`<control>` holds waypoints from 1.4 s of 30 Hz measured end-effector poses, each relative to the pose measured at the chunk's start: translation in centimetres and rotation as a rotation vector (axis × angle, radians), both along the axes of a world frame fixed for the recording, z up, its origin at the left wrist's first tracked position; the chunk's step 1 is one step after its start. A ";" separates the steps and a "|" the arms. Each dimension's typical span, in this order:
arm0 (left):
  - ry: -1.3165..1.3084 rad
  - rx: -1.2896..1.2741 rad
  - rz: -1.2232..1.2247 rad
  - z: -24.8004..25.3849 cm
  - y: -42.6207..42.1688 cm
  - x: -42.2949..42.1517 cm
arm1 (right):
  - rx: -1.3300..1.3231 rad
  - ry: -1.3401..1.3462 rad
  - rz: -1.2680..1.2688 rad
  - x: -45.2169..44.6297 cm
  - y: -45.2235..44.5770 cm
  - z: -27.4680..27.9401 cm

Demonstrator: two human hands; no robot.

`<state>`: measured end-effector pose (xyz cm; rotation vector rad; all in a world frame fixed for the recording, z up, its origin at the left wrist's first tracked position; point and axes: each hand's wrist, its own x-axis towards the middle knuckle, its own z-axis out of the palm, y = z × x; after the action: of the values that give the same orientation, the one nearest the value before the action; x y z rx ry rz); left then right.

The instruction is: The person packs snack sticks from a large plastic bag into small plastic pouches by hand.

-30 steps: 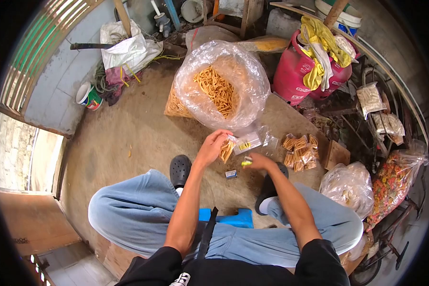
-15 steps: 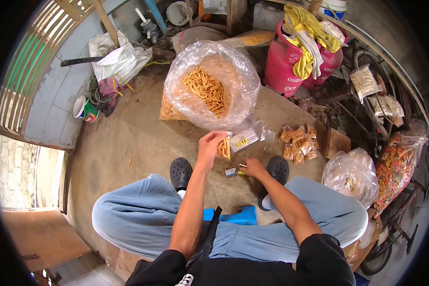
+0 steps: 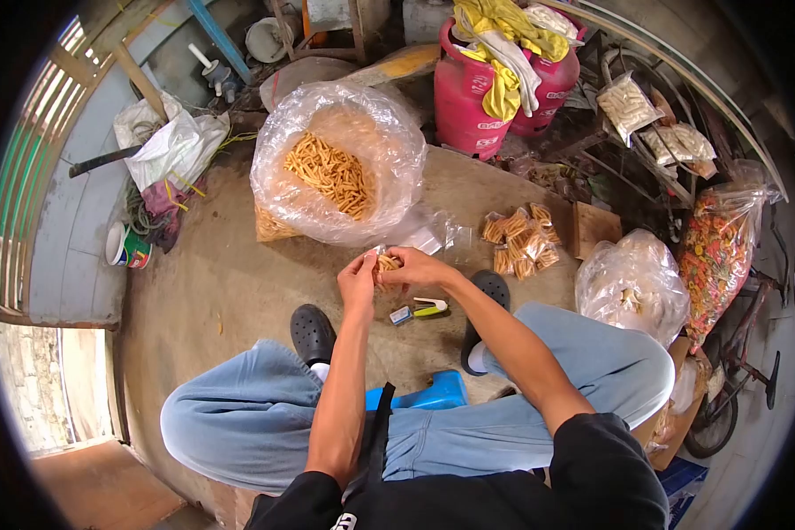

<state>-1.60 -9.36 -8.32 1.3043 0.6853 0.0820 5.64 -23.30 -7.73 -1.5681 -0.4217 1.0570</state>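
Note:
Between both hands is a small clear bag of stick-shaped snacks [image 3: 386, 264], held above the floor. My left hand [image 3: 357, 281] is closed on its left side. My right hand [image 3: 419, 268] grips the right side with bent fingers, some of them hidden. A green and white stapler [image 3: 430, 306] lies on the floor just below my right hand, beside a small blue and white box [image 3: 401, 315]. Beyond the hands stands a large open plastic sack [image 3: 397, 132] with loose snack sticks [image 3: 329, 175] in it. Flat clear plastic bags [image 3: 422, 238] lie against its near side.
Several filled snack packets [image 3: 523, 243] are piled at the right, near a wooden block [image 3: 595, 228]. Pink gas cylinders [image 3: 470, 99] stand at the back. A clear plastic sack [image 3: 636, 291] and a bag of colourful pieces [image 3: 715, 252] are at far right. A blue stool [image 3: 433, 390] is beneath me.
My right hand has let go of the stapler on the floor and come up to the small snack bag. My left hand still holds that bag. The view has shifted to the right.

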 end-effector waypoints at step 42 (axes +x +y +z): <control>0.024 -0.008 0.178 -0.1 1.6 -0.3 | -0.693 -0.554 -0.497 3.6 -5.6 -14.0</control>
<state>-1.87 -7.72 -8.40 1.2366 0.8204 0.2082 9.26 -28.92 -21.68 -2.4350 0.0024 0.3678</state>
